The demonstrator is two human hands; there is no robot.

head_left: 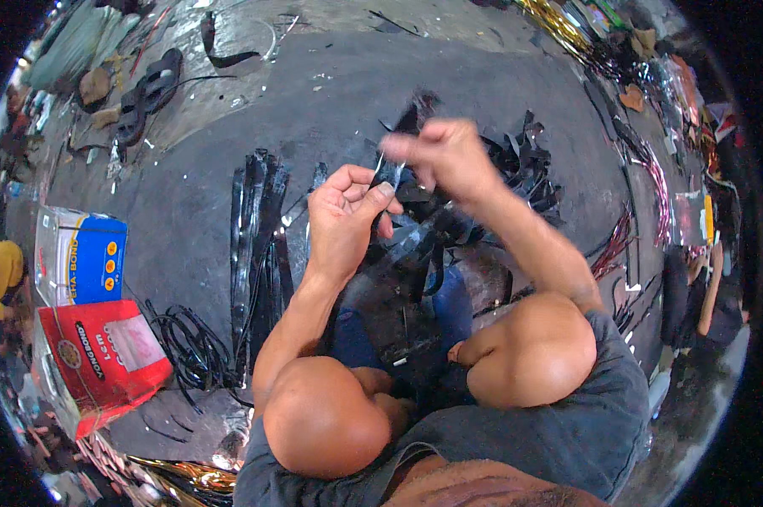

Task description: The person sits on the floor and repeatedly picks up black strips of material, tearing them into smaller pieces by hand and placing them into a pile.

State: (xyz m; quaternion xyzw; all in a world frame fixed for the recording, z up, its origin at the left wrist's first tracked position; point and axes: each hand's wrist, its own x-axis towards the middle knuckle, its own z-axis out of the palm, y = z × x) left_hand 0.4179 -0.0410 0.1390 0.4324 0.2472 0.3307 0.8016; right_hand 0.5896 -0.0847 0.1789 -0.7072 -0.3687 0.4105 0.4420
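My left hand (pixel 343 211) is closed in front of me, its thumb pressing a narrow shiny black strip (pixel 390 175) against the fingers. Just right of the strip's upper end, my right hand (pixel 457 160) is raised with bent fingers. Motion smears its fingertips, and I cannot tell what they hold, if anything. A thin pale line shows beside them. Beneath and beyond both hands lies a loose heap of black strips and scraps (pixel 525 173). Longer black strips (pixel 259 245) lie side by side to the left of my left forearm.
A blue and white box (pixel 103 258) and a red box (pixel 103 363) stand at the left, beside a coil of black cord (pixel 191 342). Black sandals (pixel 145 97) lie far left. Gold tinsel (pixel 559 29) and pink strands (pixel 656 190) lie along the right. My bent knees flank the near side.
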